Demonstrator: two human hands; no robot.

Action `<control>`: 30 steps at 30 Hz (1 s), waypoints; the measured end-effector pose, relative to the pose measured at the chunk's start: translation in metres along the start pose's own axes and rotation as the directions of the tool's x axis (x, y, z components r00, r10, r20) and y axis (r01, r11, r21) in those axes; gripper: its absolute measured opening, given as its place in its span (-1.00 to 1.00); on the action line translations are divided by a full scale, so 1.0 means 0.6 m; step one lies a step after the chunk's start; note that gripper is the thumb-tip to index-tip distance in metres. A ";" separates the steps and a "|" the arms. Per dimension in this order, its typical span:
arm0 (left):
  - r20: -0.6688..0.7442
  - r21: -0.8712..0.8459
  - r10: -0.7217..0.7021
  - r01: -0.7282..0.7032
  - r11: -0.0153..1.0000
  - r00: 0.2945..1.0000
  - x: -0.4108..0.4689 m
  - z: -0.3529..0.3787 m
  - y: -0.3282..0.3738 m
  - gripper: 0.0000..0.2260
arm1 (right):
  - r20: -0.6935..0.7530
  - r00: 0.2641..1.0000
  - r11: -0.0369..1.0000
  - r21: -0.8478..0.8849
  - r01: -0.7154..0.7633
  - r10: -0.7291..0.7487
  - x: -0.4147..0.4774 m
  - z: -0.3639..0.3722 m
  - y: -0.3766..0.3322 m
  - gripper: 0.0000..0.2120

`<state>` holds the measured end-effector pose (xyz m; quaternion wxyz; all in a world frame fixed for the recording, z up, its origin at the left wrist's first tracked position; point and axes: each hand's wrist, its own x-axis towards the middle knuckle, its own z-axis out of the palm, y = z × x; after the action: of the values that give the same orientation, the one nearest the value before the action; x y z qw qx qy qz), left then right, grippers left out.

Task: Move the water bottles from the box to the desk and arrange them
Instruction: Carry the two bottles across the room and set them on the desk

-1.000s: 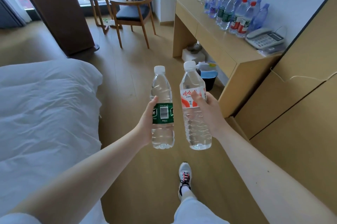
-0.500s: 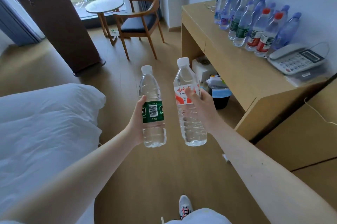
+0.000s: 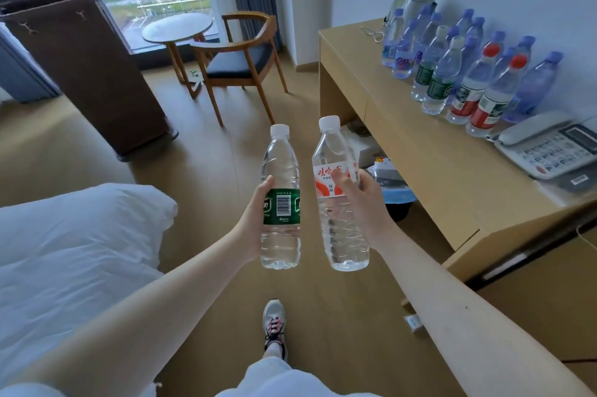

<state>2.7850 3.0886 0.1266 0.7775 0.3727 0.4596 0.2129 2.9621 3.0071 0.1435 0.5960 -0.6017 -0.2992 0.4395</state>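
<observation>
1. Green label, white cap: the left hand [image 3: 255,218] had thumb and fingers wrapped round the green-labelled water bottle [image 3: 280,164] at its label band, holding it upright in mid-air above the wooden floor [image 3: 206,299].
2. The right hand [image 3: 365,202] gripped the red-and-white-labelled water bottle [image 3: 332,151] the same way, thumb across the label, with the cap leaning slightly towards its neighbour. The two bottles sat just beside each other, narrowly apart.
3. Neither had reached the desk [image 3: 420,151], which stood ahead on the right. A cluster of bottles [image 3: 452,73] stood along its wall side, next to a telephone [image 3: 549,151].
4. Both bottles looked full and capped, so each was probably a modest but real weight for one hand. The thin ribbed walls would likely give under a hard squeeze.
5. The label band looked the best place to hold: straighter, stiffer and less slippery than the bare plastic below.
6. Tall with narrow bases, they would tip easily. Each called for a flat landing clear of the standing row.
</observation>
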 end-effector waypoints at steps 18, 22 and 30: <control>0.314 0.156 -0.039 -0.011 0.988 0.949 0.377 -0.005 0.332 -0.43 | -0.305 0.944 0.992 -0.042 0.116 -0.123 0.371 0.076 -0.124 -0.63; 0.333 0.153 -0.070 0.019 0.988 0.940 0.439 -0.006 0.376 -0.40 | -0.358 0.926 0.993 -0.031 0.116 -0.119 0.437 0.090 -0.132 -0.60; 0.272 0.145 0.028 -0.070 0.987 0.962 0.563 0.031 0.423 -0.67 | -0.448 0.883 0.990 -0.059 0.128 -0.141 0.558 0.055 -0.135 -0.77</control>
<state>2.9683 3.4692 0.1412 0.7963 0.4681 0.3553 0.1435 3.0917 3.3268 0.1682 0.6696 -0.6733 -0.1997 0.2415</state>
